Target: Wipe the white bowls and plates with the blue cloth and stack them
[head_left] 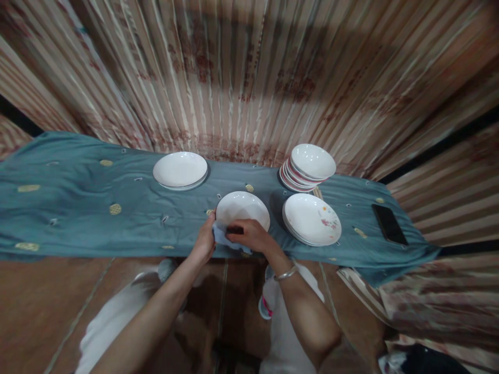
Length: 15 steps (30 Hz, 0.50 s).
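Observation:
A white plate [244, 205] is held tilted at the table's front edge. My left hand [204, 240] grips its left rim, thumb on top. Over the plate's near side, my right hand [249, 234] is closed on a light blue cloth [221, 235], pressing it against the surface; part of the cloth lies bunched beside my left fingers. A bracelet [286, 274] circles my right wrist. Right of the held plate stands a stack of white plates [307, 218], the top one with a floral print. Two or so white plates [180, 169] lie stacked at the back left.
White bowls with red bands [312, 162] are stacked at the back right. A black phone [390, 224] lies near the right end of the table with its teal cloth [89, 202]. Curtains [218, 83] hang close behind and at the right.

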Each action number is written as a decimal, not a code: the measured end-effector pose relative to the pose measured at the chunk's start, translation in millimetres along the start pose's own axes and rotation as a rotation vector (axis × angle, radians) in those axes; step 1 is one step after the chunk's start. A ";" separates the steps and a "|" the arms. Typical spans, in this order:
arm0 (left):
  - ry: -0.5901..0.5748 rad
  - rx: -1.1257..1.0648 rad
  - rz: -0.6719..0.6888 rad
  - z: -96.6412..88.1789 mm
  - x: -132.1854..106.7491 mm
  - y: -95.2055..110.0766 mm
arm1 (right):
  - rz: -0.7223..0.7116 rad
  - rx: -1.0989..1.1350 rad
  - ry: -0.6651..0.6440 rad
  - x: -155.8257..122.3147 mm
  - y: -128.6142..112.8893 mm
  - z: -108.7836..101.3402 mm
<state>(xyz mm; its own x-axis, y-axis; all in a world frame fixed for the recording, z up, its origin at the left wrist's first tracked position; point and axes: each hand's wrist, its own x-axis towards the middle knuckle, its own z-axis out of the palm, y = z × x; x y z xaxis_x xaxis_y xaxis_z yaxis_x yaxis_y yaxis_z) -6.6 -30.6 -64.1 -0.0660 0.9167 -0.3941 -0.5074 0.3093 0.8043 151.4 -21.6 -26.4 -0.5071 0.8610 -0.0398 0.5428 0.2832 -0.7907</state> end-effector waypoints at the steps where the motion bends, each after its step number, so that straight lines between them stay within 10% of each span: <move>1: 0.005 0.007 0.007 0.9 -0.7 0.5 | -0.007 0.002 0.015 2.6 -1.4 2.5; 15: 0.037 0.043 -0.079 1.7 -7.8 5.2 | -0.008 0.013 0.213 30.8 -12.1 23.1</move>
<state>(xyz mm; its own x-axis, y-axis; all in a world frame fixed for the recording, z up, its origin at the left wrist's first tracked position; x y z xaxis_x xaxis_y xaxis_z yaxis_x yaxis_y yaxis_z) -7.2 -35.7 -56.1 -0.0592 0.8794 -0.4725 -0.4753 0.3914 0.7880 113.7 -8.2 -32.2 -0.3579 0.9289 0.0958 0.5300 0.2865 -0.7981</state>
